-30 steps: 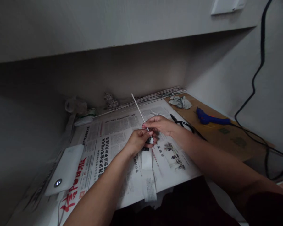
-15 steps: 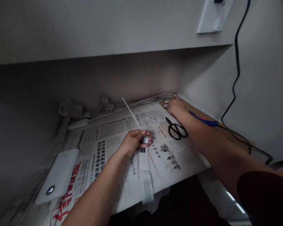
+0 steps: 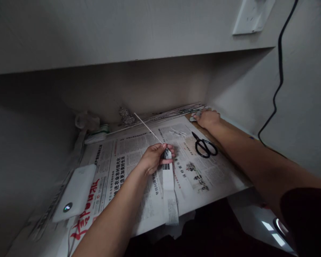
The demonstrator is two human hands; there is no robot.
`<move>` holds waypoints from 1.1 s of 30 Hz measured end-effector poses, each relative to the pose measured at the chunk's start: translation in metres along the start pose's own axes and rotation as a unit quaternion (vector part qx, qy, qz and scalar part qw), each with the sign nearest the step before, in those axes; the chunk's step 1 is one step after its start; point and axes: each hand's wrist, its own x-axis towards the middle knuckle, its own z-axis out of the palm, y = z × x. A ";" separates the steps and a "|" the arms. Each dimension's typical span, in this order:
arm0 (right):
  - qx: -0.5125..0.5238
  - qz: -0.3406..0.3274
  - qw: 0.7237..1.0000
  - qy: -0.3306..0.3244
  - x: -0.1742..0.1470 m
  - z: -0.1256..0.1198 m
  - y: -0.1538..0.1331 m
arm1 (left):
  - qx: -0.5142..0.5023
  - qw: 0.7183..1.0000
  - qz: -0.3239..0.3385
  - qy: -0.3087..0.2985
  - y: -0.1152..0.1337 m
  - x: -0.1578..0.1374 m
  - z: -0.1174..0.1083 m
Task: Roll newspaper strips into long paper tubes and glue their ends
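My left hand [image 3: 159, 157] is over the middle of the newspaper sheet [image 3: 139, 210], its fingers closed on a long printed paper strip [image 3: 169, 182]. A thin pale stick [image 3: 147, 126] slants up and away from the same fingertips, its near end at the strip. The strip's lower end hangs toward the sheet's front edge. At the far right corner my right hand [image 3: 209, 118] is closed over a small pale, cloth-like thing [image 3: 194, 117], mostly hidden under the fingers. Black-handled scissors [image 3: 204, 147] lie on the newspaper between the two hands.
Several thin rolled paper sticks [image 3: 176, 113] lie along the back wall. Small paper scraps [image 3: 178, 132] are near the scissors. A white power bank [image 3: 76, 192] rests at the left. A roll of clear tape [image 3: 87, 121] stands back left. A black cable [image 3: 280, 67] hangs at the right.
The view has shifted slightly. My right hand shows more clearly at the back corner, over the pale thing. The stick in my left hand leans further left.
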 end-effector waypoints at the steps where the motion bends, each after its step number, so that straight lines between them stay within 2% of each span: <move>1: -0.004 -0.006 1.000 0.028 -0.008 0.001 -0.012 | 0.000 1.000 0.001 -0.002 0.000 0.000 0.000; 2: 0.020 -0.045 0.998 0.041 -0.017 0.002 -0.025 | 0.000 1.000 0.001 -0.002 -0.001 -0.001 0.001; 3: 0.074 -0.087 0.993 0.008 -0.027 0.003 -0.039 | 0.001 1.000 0.001 -0.002 -0.001 -0.001 0.001; 4: 0.150 -0.113 0.981 -0.049 -0.038 0.004 -0.054 | 0.002 1.000 0.000 -0.001 -0.001 -0.001 0.002; 5: 0.243 -0.127 0.954 -0.123 -0.050 0.006 -0.067 | 0.004 1.000 0.000 -0.001 -0.001 -0.001 0.002; 7: 0.423 -0.138 0.852 -0.275 -0.072 0.009 -0.089 | 0.009 1.000 0.000 -0.001 -0.001 -0.002 0.002; 9: 0.498 -0.152 0.754 -0.399 -0.088 0.012 -0.100 | 0.016 1.000 0.001 -0.011 -0.002 -0.002 0.002; 10: 0.517 -0.158 0.720 -0.435 -0.093 0.015 -0.101 | 0.020 1.000 0.003 -0.018 -0.002 -0.002 0.001; 12: 0.542 -0.162 0.687 -0.457 -0.098 0.021 -0.099 | 0.026 0.999 0.004 -0.032 -0.003 -0.002 0.001; 17: 0.579 -0.141 0.674 -0.438 -0.095 0.031 -0.087 | 0.040 0.998 -0.005 -0.040 -0.006 -0.002 0.003; 24: 0.562 -0.144 0.656 -0.483 -0.096 0.028 -0.086 | 0.056 0.998 -0.015 -0.023 -0.006 -0.003 0.008; 27: 0.577 -0.115 0.661 -0.466 -0.095 0.035 -0.087 | 0.070 0.997 -0.014 -0.018 -0.007 -0.002 0.008; 33: 0.617 -0.073 0.692 -0.367 -0.094 0.040 -0.091 | 0.089 0.995 -0.027 -0.022 -0.007 -0.002 0.008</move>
